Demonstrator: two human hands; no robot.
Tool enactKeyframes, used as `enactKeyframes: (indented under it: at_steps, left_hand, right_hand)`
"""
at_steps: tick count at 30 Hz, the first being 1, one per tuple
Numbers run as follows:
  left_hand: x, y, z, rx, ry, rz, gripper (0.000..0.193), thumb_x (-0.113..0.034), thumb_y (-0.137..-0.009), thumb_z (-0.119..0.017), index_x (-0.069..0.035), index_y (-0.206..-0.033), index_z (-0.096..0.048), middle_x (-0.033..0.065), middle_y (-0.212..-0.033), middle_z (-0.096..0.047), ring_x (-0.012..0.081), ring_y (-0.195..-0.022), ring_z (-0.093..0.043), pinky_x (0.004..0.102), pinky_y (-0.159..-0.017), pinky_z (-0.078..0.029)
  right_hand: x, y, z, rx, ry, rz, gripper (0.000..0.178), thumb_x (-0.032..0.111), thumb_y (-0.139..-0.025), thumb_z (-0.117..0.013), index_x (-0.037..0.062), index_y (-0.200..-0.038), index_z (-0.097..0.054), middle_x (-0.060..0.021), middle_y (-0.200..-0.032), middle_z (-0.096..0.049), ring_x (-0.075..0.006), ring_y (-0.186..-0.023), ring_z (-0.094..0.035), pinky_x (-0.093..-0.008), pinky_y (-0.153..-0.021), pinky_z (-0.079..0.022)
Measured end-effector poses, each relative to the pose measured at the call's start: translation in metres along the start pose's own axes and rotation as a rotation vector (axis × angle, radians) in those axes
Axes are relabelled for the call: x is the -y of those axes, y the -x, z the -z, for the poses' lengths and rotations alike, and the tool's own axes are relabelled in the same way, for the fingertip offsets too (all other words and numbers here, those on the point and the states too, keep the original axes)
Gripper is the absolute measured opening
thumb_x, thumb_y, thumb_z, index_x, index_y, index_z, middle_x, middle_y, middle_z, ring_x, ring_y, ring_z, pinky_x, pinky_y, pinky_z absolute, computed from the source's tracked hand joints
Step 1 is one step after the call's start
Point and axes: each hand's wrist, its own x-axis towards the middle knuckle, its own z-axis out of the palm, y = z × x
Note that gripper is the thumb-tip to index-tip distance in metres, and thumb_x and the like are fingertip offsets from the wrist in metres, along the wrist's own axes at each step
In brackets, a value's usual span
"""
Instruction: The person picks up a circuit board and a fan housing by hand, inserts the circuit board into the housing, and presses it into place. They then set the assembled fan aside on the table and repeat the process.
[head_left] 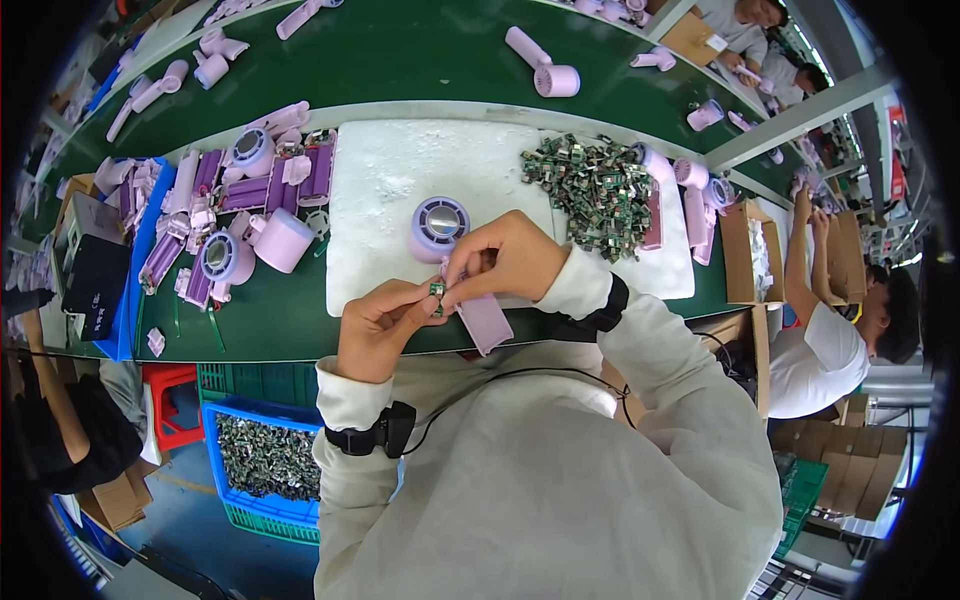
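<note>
My left hand (pixel 378 325) pinches a small green circuit board (pixel 437 290) at its fingertips. My right hand (pixel 505 258) meets it from the right and grips a lilac plastic handle shell (pixel 486 322) that hangs down toward me. Both hands hover over the near edge of a white foam mat (pixel 390 190). Just behind them on the mat stands a lilac round fan head (pixel 438 227) with a grille face.
A heap of small green circuit boards (pixel 592 188) lies on the mat's right. Lilac shells and fan heads (pixel 240 210) crowd the green bench at left. A blue crate of boards (pixel 268 458) sits below. Another person (pixel 835 330) works at right.
</note>
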Motion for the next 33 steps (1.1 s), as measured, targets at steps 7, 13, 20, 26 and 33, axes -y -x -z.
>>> enactKeyframes:
  at_steps: [7, 13, 20, 26, 33]
  left_hand:
    - [-0.004, 0.000, -0.004, -0.071, -0.012, -0.011, 0.022, 0.004, -0.096, -0.063, 0.005, -0.118, -0.069, 0.0129, -0.103, -0.068, 0.0203, -0.093, -0.069, 0.0298, -0.085, -0.059]
    - [0.005, -0.008, -0.015, -0.185, -0.102, -0.129, 0.021, 0.005, -0.096, -0.062, 0.007, -0.116, -0.068, 0.0139, -0.107, -0.068, 0.0202, -0.095, -0.070, 0.0292, -0.086, -0.058]
    - [0.012, -0.002, -0.021, -0.367, -0.016, -0.136, 0.024, 0.005, -0.097, -0.062, 0.008, -0.121, -0.065, 0.0152, -0.113, -0.069, 0.0205, -0.100, -0.071, 0.0302, -0.089, -0.058]
    - [0.004, -0.005, -0.019, -0.378, -0.051, -0.045, 0.028, 0.003, -0.097, -0.063, 0.009, -0.124, -0.063, 0.0152, -0.111, -0.071, 0.0217, -0.100, -0.071, 0.0305, -0.088, -0.059]
    - [0.000, -0.009, -0.018, -0.394, 0.037, 0.018, 0.027, 0.002, -0.097, -0.062, 0.010, -0.123, -0.062, 0.0161, -0.112, -0.071, 0.0225, -0.102, -0.071, 0.0324, -0.089, -0.061]
  right_hand:
    - [-0.007, -0.010, 0.003, 0.040, -0.048, 0.022, 0.012, 0.007, -0.078, -0.085, 0.0037, -0.082, -0.075, 0.0042, -0.065, -0.062, -0.0023, -0.060, -0.049, -0.0210, -0.055, -0.036]
    - [-0.008, -0.005, 0.002, 0.026, 0.097, 0.048, 0.012, 0.009, -0.081, -0.084, 0.0049, -0.087, -0.074, 0.0009, -0.067, -0.064, -0.0042, -0.061, -0.053, -0.0212, -0.056, -0.039]
    - [-0.003, 0.011, 0.009, -0.100, 0.570, 0.406, 0.020, 0.008, -0.080, -0.080, 0.0095, -0.099, -0.074, -0.0049, -0.091, -0.068, -0.0156, -0.070, -0.061, -0.0284, -0.059, -0.048]
    - [0.003, -0.002, 0.003, 0.132, 1.055, 0.721, 0.027, 0.011, -0.081, -0.076, 0.0126, -0.108, -0.073, -0.0033, -0.102, -0.066, -0.0226, -0.083, -0.064, -0.0346, -0.070, -0.054]
    - [0.001, -0.005, -0.005, -0.013, 0.704, 0.676, 0.020, 0.012, -0.084, -0.075, 0.0093, -0.104, -0.074, -0.0058, -0.092, -0.064, -0.0232, -0.080, -0.064, -0.0333, -0.068, -0.053]
